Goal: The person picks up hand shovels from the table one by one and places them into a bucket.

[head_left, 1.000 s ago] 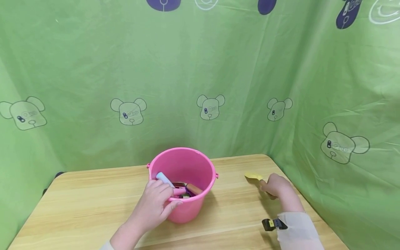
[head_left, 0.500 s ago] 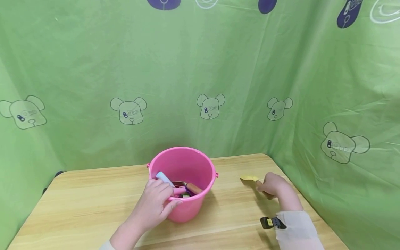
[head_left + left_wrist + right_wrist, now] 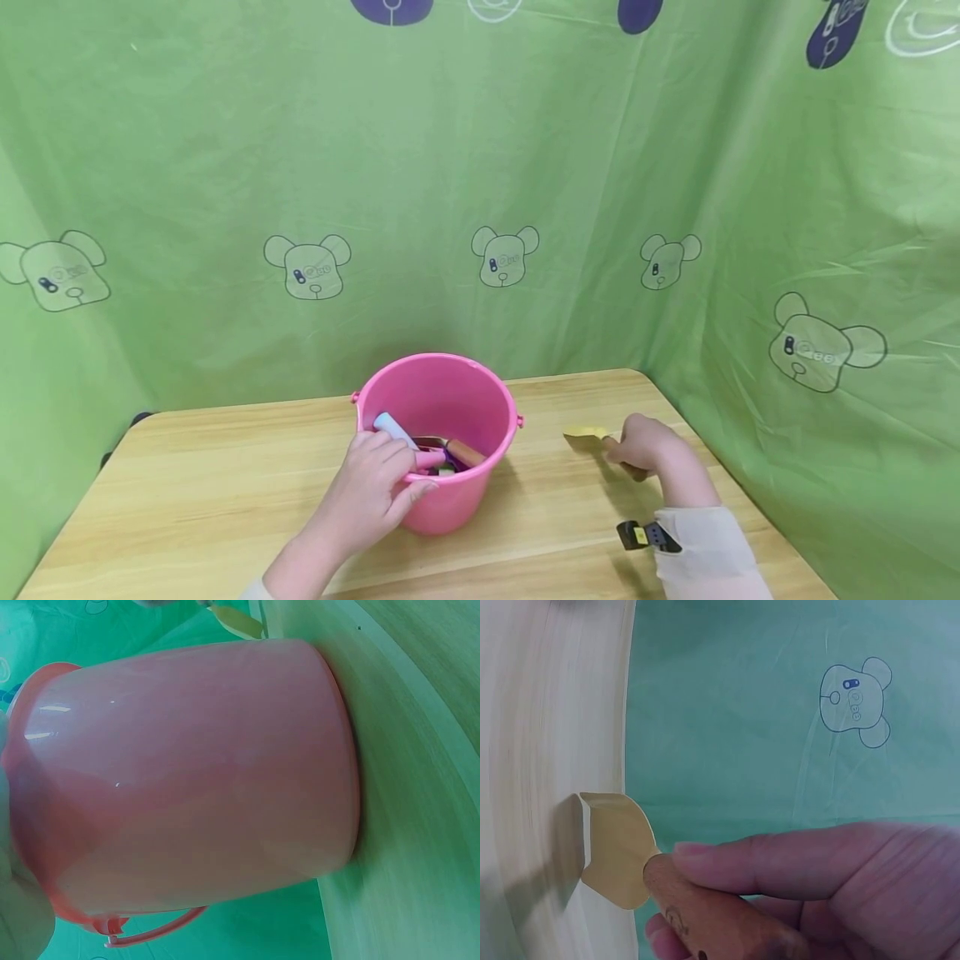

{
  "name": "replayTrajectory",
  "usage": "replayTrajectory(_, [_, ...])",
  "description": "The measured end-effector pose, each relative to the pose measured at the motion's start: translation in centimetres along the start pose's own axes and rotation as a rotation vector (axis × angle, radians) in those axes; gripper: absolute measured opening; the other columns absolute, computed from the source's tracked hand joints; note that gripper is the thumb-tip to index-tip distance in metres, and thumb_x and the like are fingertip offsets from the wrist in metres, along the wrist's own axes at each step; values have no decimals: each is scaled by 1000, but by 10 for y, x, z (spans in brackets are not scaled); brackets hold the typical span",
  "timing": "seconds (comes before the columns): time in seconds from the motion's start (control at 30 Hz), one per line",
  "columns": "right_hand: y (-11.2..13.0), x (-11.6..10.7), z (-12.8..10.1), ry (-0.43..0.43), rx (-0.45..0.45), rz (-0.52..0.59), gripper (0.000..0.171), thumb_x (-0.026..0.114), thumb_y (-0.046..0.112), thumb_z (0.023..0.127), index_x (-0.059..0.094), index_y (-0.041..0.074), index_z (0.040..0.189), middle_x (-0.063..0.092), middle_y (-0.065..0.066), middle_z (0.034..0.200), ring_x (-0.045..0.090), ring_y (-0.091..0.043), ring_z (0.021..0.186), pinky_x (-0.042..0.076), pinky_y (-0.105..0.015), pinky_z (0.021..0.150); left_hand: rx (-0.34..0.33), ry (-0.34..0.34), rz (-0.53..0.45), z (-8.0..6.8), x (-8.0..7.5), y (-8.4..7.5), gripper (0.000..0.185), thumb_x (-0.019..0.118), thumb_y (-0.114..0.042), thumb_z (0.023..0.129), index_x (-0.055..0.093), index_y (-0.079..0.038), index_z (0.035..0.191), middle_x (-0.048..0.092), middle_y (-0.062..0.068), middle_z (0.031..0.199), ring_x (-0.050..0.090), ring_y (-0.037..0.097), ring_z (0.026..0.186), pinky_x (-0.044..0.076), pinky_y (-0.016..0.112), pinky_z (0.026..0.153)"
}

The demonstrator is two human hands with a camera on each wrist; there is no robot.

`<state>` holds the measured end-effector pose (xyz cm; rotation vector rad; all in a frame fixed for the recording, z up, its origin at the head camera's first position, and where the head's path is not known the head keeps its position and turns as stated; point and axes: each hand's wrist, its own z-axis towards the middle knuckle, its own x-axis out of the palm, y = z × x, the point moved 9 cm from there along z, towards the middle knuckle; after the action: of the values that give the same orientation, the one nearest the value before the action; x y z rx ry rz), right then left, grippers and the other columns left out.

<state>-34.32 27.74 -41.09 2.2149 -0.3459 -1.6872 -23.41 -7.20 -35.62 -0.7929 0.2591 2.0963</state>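
A pink bucket [image 3: 442, 505] stands upright on the table, its wall filling most of the left wrist view. My left hand [image 3: 371, 479] grips the near left rim, with the thumb outside and the fingers over the edge. Inside the bucket lie a light blue handle [image 3: 394, 429], a pink handle [image 3: 430, 458] and a wooden handle [image 3: 466, 453]; what they belong to is mostly hidden. To the right, my right hand [image 3: 643, 444] holds a small toy shovel by its wooden handle [image 3: 705, 911]. Its yellow blade [image 3: 617, 847] points left, low over the tabletop.
The wood-grain table [image 3: 225, 483] ends at a green curtain [image 3: 420, 167] printed with bear heads, behind and on both sides. A black strap device [image 3: 645, 536] sits on my right wrist. The bucket's bail [image 3: 161, 930] hangs down its side.
My right hand has moved left with the shovel, bringing the blade closer to the bucket. The left hand and the bucket stay where they were.
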Motion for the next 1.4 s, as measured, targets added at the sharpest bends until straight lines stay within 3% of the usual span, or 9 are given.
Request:
replayTrajectory(0.13, [4, 1, -1, 1, -12, 10, 54, 58, 21, 95, 42, 16, 44, 36, 6, 41, 29, -8, 40, 28, -23, 47, -2, -1, 3, 0, 0, 0, 33, 50, -49, 102, 64, -22, 89, 65, -14, 90, 53, 12, 86, 38, 37, 84])
replayTrajectory(0.3, [12, 2, -4, 7, -17, -9, 53, 57, 21, 96, 44, 15, 45, 37, 5, 41, 31, -9, 41, 32, -24, 48, 3, -4, 3, 0, 0, 0, 35, 48, -50, 102, 67, -22, 96, 67, -13, 95, 53, 12, 86, 37, 37, 84])
replayTrajectory(0.5, [25, 7, -11, 24, -35, -25, 52, 59, 22, 96, 46, 13, 46, 40, 4, 42, 36, -10, 42, 39, -26, 51, 4, -9, 5, 0, -1, -1, 34, 49, -50, 102, 63, -22, 87, 64, -13, 89, 52, 13, 84, 37, 36, 83])
replayTrajectory(0.6, [31, 9, -11, 31, -53, -24, 52, 59, 23, 96, 47, 13, 46, 41, 5, 42, 38, -10, 41, 41, -27, 53, 5, -9, 7, 0, -1, -1, 34, 49, -50, 102, 64, -22, 90, 64, -13, 90, 53, 13, 85, 37, 36, 84])
replayTrajectory(0.93, [42, 12, -12, 48, -82, -25, 52, 60, 22, 96, 46, 13, 47, 41, 5, 42, 41, -10, 42, 42, -27, 54, 4, -9, 8, 0, -1, -1, 34, 49, -50, 102, 67, -22, 95, 65, -13, 91, 53, 12, 86, 38, 37, 84])
replayTrajectory(1.17, [47, 15, -16, 71, -84, -13, 51, 60, 21, 96, 49, 12, 48, 43, 5, 42, 42, -11, 42, 44, -28, 53, 4, -13, 8, 0, -1, 0, 36, 50, -50, 102, 58, -21, 82, 61, -12, 84, 52, 13, 84, 38, 38, 84])
replayTrajectory(1.4, [55, 15, -17, 86, -107, -21, 49, 61, 19, 94, 48, 12, 47, 43, 4, 42, 42, -10, 42, 44, -27, 54, 9, -16, 14, 0, -2, -1, 36, 49, -50, 102, 61, -21, 85, 62, -12, 86, 52, 13, 84, 38, 37, 84])
